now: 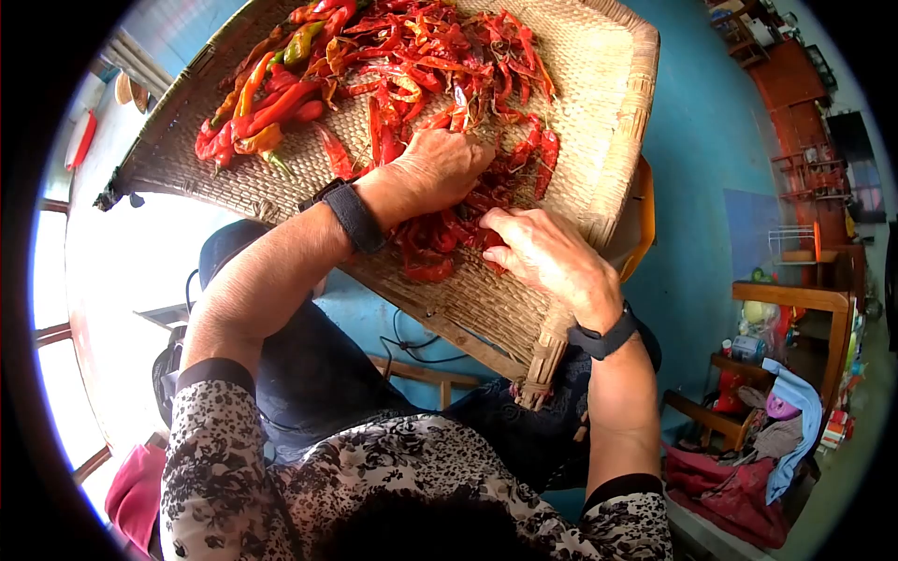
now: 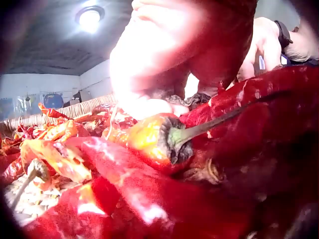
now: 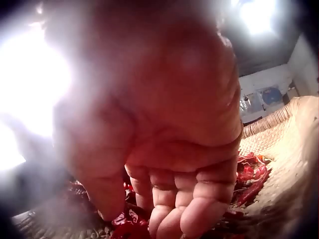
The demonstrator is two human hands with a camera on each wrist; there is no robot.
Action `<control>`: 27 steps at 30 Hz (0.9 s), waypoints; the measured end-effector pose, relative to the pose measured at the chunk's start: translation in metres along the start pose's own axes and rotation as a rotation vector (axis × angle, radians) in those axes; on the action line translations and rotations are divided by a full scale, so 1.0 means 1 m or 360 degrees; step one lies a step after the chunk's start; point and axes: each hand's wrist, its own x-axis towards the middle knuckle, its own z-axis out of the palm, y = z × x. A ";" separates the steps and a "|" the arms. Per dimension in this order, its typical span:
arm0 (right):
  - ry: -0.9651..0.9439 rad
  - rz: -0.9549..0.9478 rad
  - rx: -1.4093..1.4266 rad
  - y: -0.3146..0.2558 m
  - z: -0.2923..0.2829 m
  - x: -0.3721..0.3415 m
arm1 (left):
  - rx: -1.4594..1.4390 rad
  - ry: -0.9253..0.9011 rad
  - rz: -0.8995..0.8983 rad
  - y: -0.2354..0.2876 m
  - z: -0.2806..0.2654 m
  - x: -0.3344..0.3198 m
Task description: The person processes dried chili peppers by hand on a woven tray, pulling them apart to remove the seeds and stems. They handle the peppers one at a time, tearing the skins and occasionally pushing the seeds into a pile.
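In the head view, the left hand [image 1: 435, 170] is angled toward 2 o'clock, its forearm raised from 7 o'clock, its knuckles up and fingers bent down into the red chilies [image 1: 412, 70]. Its fingertips are hidden there — whether a chili is gripped cannot be told. The right hand [image 1: 547, 257] is pointed toward 11 o'clock, palm down, with fingers loosely bent and thumb held apart, low over chilies near the tray's lower edge; no firm grip is shown. A dark band is worn on each wrist.

The chilies are spread on a woven tray [image 1: 599, 112], mostly toward 12 o'clock, with larger peppers [image 1: 281, 103], some orange or green, between 10 and 11 o'clock. Beyond the tray, cloths are draped on wooden furniture [image 1: 795, 297] at 4 o'clock — any print on the small packages [image 1: 835, 428] there is too small to be read.
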 end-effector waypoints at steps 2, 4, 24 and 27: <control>0.0061 -0.0076 -0.0092 0.000 0.004 -0.002 | -0.0004 0.0006 0.0025 0.000 -0.002 0.000; 0.0239 -0.0240 -0.0163 0.002 0.008 -0.001 | -0.0010 0.0017 0.0051 -0.002 0.000 -0.001; 0.1469 0.0706 -0.0087 0.046 -0.046 -0.058 | -0.0889 0.0218 0.0109 0.019 -0.027 -0.008; 0.1135 0.0234 0.0000 0.010 -0.037 -0.036 | -0.0777 0.0277 0.0253 0.025 -0.026 -0.009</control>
